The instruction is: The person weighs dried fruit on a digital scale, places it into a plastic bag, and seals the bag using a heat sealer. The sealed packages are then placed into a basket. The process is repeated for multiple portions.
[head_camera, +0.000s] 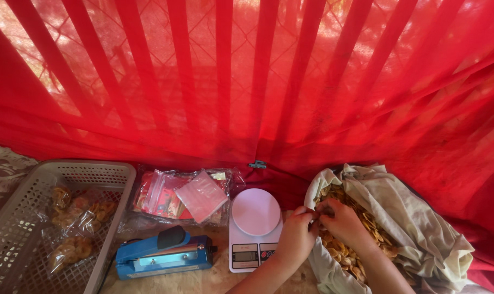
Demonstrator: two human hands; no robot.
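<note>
Both hands, left (297, 228) & right (342, 220), pinch banana chips (366, 223) in cloth sack (421, 228), beside white kitchen scale (255, 226) w/ blue heat sealer (162, 253).

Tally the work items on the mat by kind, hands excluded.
Grey basket: 1
Filled chip bags in the basket: at least 3, overlapping, exact count unclear
Stack of empty pouches: 1
Blue heat sealer: 1
White scale: 1
Cloth sack of chips: 1
Total: at least 8
</note>
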